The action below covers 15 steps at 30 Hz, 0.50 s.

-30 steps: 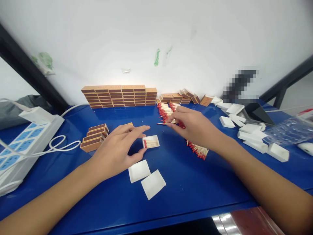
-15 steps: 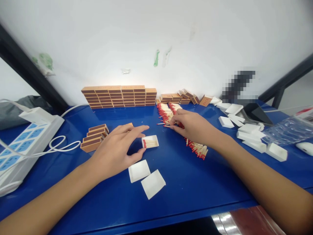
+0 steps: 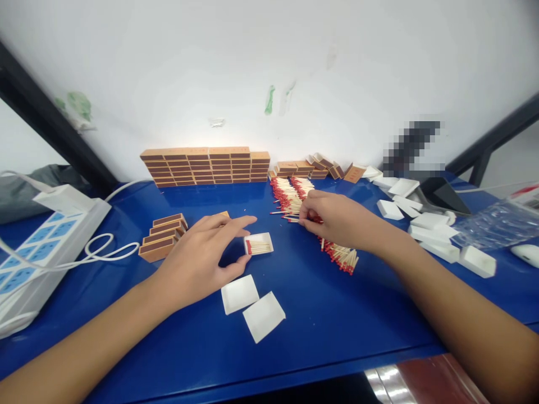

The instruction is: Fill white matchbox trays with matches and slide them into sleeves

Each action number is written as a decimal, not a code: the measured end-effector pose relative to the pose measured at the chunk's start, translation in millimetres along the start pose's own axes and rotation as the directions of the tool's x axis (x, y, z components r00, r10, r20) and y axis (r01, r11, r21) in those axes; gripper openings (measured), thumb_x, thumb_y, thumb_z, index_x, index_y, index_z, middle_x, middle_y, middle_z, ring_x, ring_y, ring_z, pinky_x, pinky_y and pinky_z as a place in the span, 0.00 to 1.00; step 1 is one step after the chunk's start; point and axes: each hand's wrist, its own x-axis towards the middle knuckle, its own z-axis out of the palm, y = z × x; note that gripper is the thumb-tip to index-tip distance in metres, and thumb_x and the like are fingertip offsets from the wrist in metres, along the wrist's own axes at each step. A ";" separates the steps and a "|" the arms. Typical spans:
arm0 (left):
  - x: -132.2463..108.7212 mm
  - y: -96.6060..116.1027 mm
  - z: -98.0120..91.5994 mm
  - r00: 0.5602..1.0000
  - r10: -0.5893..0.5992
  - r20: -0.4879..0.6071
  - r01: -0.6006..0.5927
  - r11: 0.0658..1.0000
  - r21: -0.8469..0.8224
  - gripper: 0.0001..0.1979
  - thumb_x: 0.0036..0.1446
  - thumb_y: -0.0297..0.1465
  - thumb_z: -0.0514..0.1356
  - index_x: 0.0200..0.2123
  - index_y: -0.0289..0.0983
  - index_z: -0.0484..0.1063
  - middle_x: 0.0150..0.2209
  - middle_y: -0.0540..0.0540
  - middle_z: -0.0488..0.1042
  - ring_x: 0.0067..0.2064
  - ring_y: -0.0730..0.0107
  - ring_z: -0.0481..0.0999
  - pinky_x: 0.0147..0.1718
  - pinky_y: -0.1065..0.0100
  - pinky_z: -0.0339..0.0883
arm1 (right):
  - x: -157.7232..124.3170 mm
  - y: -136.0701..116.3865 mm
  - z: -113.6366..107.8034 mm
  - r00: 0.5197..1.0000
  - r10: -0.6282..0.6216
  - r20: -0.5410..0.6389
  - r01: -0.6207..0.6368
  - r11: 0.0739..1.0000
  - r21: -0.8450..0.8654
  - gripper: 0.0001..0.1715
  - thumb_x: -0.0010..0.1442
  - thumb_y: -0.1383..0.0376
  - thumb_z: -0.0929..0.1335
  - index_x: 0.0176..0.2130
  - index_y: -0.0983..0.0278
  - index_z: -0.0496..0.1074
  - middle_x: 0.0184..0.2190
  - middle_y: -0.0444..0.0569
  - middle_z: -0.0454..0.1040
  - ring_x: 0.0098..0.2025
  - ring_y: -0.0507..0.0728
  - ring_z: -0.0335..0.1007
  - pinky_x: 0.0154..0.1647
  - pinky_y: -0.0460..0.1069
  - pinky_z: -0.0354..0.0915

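My left hand (image 3: 206,258) rests with thumb and fingers apart, its thumb tip by the left edge of a small white tray (image 3: 269,237) that holds red-headed matches (image 3: 259,247). Part of an orange box shows behind its fingers. At the pile of loose matches (image 3: 288,196), my right hand (image 3: 332,216) has its fingers pinched together on a match (image 3: 293,220), whose red head points left. More matches (image 3: 343,258) lie below this hand. Two white trays (image 3: 240,293) (image 3: 264,316) sit nearer the front edge.
Stacked matchboxes (image 3: 206,166) line the wall, with loose ones (image 3: 322,165) to their right. Several matchboxes (image 3: 164,237) lean at left beside a power strip (image 3: 54,241) and white cable (image 3: 105,255). White trays (image 3: 438,233), a plastic bottle (image 3: 492,221) and a dark device (image 3: 442,193) are at right.
My right hand has shifted slightly right, with a match now showing at its fingertips. My left hand and the trays have stayed in place.
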 end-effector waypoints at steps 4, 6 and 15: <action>0.2 -0.4 0.5 1.000 0.024 -0.019 -0.024 1.000 0.007 0.28 0.66 0.32 0.63 0.68 0.41 0.63 0.50 0.46 0.84 0.55 0.55 0.79 0.57 0.53 0.73 | 1.0 -2.8 0.1 0.999 0.033 0.011 -0.033 0.999 0.004 0.06 0.68 0.66 0.68 0.37 0.62 0.74 0.37 0.51 0.77 0.36 0.58 0.70 0.37 0.52 0.61; 0.2 -0.3 0.5 0.999 0.033 -0.022 -0.033 0.999 0.003 0.28 0.66 0.32 0.63 0.67 0.41 0.63 0.50 0.46 0.84 0.55 0.56 0.79 0.57 0.53 0.72 | 1.5 -3.9 -0.3 0.999 0.043 0.023 -0.044 0.999 0.010 0.07 0.68 0.66 0.67 0.36 0.62 0.74 0.37 0.51 0.77 0.36 0.58 0.70 0.36 0.52 0.61; 0.6 0.2 -0.5 0.999 0.033 -0.010 -0.033 0.999 -0.005 0.30 0.65 0.31 0.64 0.68 0.41 0.62 0.51 0.48 0.84 0.56 0.56 0.78 0.57 0.54 0.72 | 1.2 -8.9 -3.3 1.000 0.001 0.016 -0.002 0.996 0.090 0.09 0.71 0.65 0.67 0.36 0.62 0.72 0.37 0.52 0.77 0.38 0.58 0.71 0.37 0.52 0.61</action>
